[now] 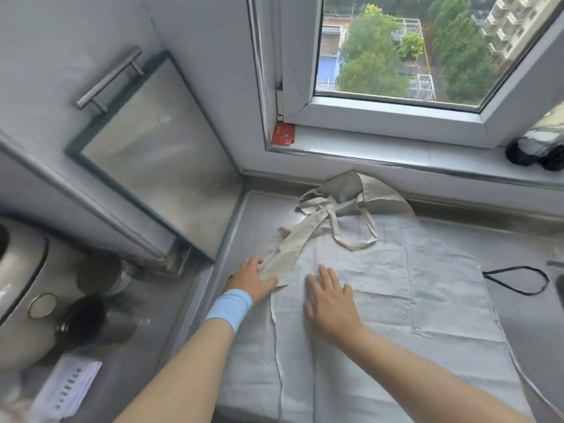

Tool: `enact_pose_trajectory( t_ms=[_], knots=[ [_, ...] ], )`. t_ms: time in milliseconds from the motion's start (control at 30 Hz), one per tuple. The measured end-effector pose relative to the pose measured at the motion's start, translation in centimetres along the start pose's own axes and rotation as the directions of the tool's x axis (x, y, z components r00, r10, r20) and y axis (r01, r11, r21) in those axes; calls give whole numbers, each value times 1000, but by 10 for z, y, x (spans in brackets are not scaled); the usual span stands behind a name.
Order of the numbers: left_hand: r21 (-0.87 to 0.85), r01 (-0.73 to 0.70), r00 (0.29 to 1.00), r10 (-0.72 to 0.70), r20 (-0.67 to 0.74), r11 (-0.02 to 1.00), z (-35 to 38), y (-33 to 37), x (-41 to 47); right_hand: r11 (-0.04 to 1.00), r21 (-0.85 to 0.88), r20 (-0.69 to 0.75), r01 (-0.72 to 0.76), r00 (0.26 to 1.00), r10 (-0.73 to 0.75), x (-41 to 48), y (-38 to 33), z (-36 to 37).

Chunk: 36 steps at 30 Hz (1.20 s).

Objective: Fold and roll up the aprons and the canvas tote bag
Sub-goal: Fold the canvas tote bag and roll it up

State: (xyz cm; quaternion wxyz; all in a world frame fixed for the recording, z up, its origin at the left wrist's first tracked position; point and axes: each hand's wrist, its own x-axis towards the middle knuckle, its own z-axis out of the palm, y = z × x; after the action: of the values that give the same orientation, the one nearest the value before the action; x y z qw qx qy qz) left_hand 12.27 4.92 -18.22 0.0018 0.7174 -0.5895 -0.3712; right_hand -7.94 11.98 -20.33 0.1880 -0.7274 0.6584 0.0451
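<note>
right hand: palm down on the grey apron, fingers straight and spread apart, gripping nothing.
left hand: at apron's left edge, against the low end of a beige strip of the tote bag. Fingers look fairly straight, but the strip covers the tips; can't tell if it's pinched or just touched.
wristband: light blue, on left wrist.
apron: spread flat on the steel surface, creased, one long fold line running toward the camera. Near end cut off by the bottom of frame.
tote bag: crumpled at the far end of the apron, by the wall under the window. Handles and a strip trail over the apron's top; body bunched, shape hard to read.
black cord: loop on the surface just right of the apron; where it attaches is hidden under the apron's edge.
sill: red packet in the left corner, print unreadable. Dark objects at far right, blurred and cut off.
left side: cabinet door with bar handle. Below it a pale appliance, partly out of frame, a dark bottle and a printed sheet, text too blurred to read.
</note>
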Motion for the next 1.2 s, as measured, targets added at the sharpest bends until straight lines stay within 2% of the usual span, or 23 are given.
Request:
enact_pose_trajectory(
  t_ms=[133, 200, 233, 300, 333, 367, 467, 533, 633, 733, 800, 867, 933, 1000, 1067, 1133, 1200],
  knots=[
    [37, 15, 1000, -14, -7, 999, 4, -28, -32, 999, 16, 166, -29, 986, 26, -25, -3, 20],
    [33, -48, 991, 52, -122, 998, 2, -35, -45, 1000, -17, 201, 11, 980, -7, -20, 5, 19],
    [8, -95, 967, 95, -237, 995, 0, -38, -51, 999, -45, 209, 28, 978, -18, -17, 9, 19],
    [-12, -224, 843, 188, -505, 974, -8, -40, -56, 996, -81, 209, 39, 978, -21, -14, 12, 14],
    [-2, -257, 786, 208, -582, 966, -10, -40, -58, 995, -88, 175, 41, 984, -25, -18, 13, 15],
    [-19, -255, 765, 190, -616, 967, -10, -39, -62, 995, -95, 130, 42, 991, -29, -26, 10, 13],
    [-225, -94, 860, -35, -510, 970, 8, -47, -89, 989, -77, 21, 128, 992, -127, -69, -1, 24],
    [-284, 68, 910, -176, -376, 956, 30, -59, -110, 982, -45, 53, 184, 982, -181, -99, -9, 38],
    [-260, 248, 928, -306, -214, 933, 58, -74, -145, 977, -57, 140, 204, 971, -194, -128, -8, 55],
    [-194, 261, 898, -312, -310, 946, 78, -86, -164, 983, -62, 131, 175, 977, -166, -125, 1, 60],
    [-222, 254, 866, -323, -381, 941, 86, -93, -172, 985, -51, 117, 167, 980, -160, -120, 7, 61],
    [-228, 229, 869, -304, -390, 946, 97, -99, -181, 984, -50, 109, 173, 980, -167, -119, 11, 62],
    [-324, 194, 849, -324, -417, 926, 109, -102, -191, 984, -46, 91, 173, 982, -168, -121, 13, 62],
    [-552, 189, 787, -461, -409, 812, 119, -102, -202, 984, -43, 72, 172, 983, -169, -127, 13, 62],
    [-759, 200, 733, -609, -304, 619, 126, -106, -210, 983, -65, 24, 170, 985, -169, -136, 11, 65],
    [-860, 212, 776, -615, -141, 464, 131, -111, -211, 980, -61, -10, 187, 982, -188, -148, 8, 71],
    [-887, 243, 847, -531, -3, 393, 132, -120, -208, 974, -61, 2, 217, 976, -218, -157, 6, 80]
  ],
)
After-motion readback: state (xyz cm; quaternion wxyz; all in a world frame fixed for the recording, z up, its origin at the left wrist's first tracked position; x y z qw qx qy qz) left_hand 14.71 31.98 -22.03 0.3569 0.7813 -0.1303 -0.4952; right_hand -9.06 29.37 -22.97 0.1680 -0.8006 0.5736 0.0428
